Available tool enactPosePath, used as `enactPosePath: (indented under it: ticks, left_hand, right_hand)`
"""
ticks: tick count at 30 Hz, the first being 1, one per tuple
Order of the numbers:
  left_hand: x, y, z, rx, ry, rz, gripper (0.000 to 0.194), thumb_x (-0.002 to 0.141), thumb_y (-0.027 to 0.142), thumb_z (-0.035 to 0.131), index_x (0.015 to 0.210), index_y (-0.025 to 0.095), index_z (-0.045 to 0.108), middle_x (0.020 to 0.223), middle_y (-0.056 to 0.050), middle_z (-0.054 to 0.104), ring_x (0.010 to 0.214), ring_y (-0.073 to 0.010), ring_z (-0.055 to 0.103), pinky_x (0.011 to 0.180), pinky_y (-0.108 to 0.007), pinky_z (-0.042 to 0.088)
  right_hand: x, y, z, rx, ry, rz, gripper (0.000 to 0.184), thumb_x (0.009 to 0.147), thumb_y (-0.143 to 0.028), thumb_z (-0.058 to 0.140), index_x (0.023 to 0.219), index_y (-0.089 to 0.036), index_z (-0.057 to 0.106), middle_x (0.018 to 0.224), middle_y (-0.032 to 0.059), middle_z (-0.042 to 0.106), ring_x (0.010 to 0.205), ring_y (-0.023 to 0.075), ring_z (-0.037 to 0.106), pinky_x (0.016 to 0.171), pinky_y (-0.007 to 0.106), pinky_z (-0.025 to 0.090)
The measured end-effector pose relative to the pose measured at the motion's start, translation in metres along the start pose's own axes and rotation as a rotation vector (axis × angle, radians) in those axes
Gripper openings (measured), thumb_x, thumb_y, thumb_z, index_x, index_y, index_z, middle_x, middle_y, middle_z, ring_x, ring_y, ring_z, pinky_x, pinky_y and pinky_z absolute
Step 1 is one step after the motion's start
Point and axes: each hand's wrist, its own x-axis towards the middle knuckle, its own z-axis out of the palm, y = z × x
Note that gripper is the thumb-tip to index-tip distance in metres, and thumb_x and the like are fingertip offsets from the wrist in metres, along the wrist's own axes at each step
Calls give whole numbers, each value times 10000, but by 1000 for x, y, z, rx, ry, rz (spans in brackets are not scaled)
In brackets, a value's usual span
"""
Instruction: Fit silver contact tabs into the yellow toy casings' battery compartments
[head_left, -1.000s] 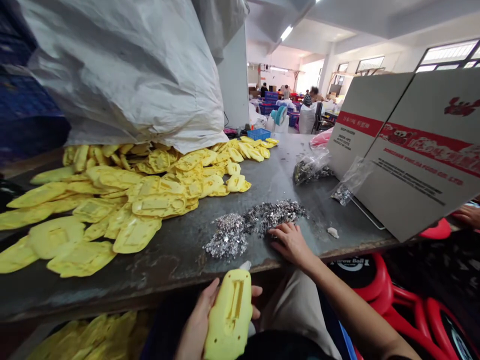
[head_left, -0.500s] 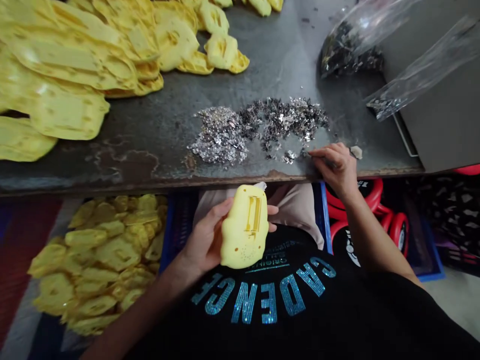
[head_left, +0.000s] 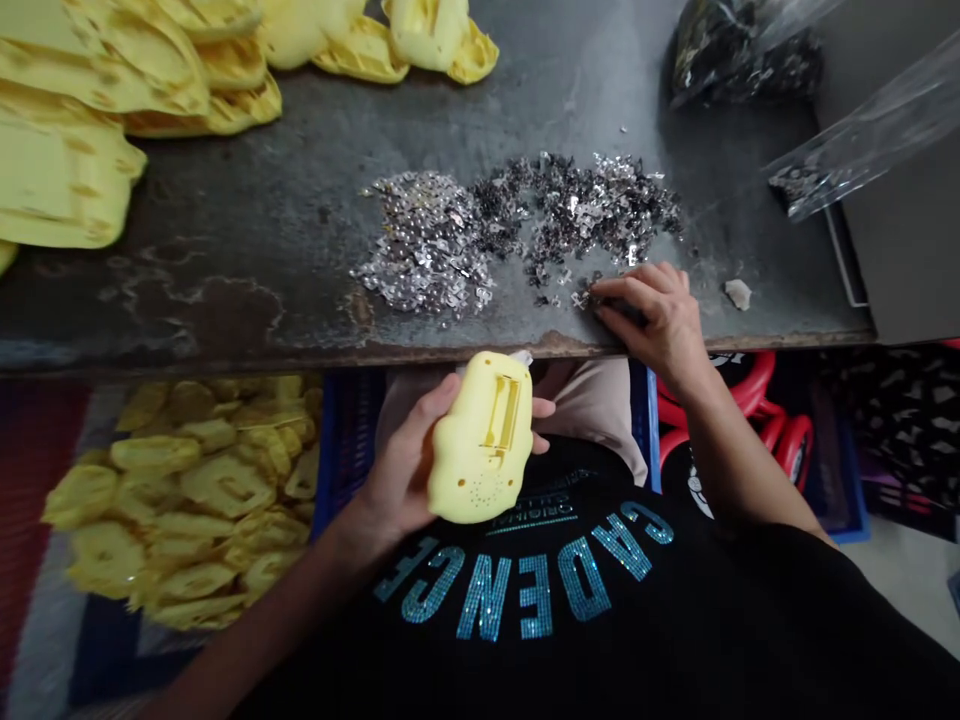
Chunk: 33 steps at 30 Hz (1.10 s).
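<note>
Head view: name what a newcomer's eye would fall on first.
Probably the bright yellow shell in the left hand, held just off the table's near edge. Next, the glittering blue lettering across the black shirt below it. Then the shiny small metal pieces heaped on the dark tabletop beyond the shell.

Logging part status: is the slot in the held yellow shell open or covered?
Open: the slot in the yellow shell has no cover, and its recessed inside shows.
</note>
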Motion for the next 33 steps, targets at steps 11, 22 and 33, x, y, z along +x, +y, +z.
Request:
enactPosePath:
  ticks: [11, 22, 33]
  left_hand:
    - [3, -2, -1, 37, 6, 0, 681, 1058, 741, 838, 1486, 211, 839, 1361, -157, 925, 1013, -316, 943, 799, -337, 750]
    - [-1, -8, -1, -30, -54, 11, 731, 1092, 705, 772, 1585, 166, 781, 1391, -216, 909, 1065, -369, 938, 886, -415, 751]
    - [-2, -13, 11, -95, -145, -69, 613, 1143, 631, 692, 1547, 181, 786, 1098, -119, 948, 948, -351, 946, 758, -371, 723]
  right_hand:
    - [7, -10, 7, -81, 16, -30, 176, 1186, -367, 712, 1266, -329, 864, 1187, 65, 813, 1165, 328, 685, 988, 494, 463]
    - [-4, -26, 0, -7, 22, -102, 135, 1166, -334, 723, 1170, -303, 854, 1094, 60, 802, 1105, 321, 704, 987, 511, 534]
    - [-4, -87, -38, 622, -16, -354, 92, 1137, -257, 838, 1225, -283, 841, 1072, 24, 890, 918, 220, 827, 829, 388, 642]
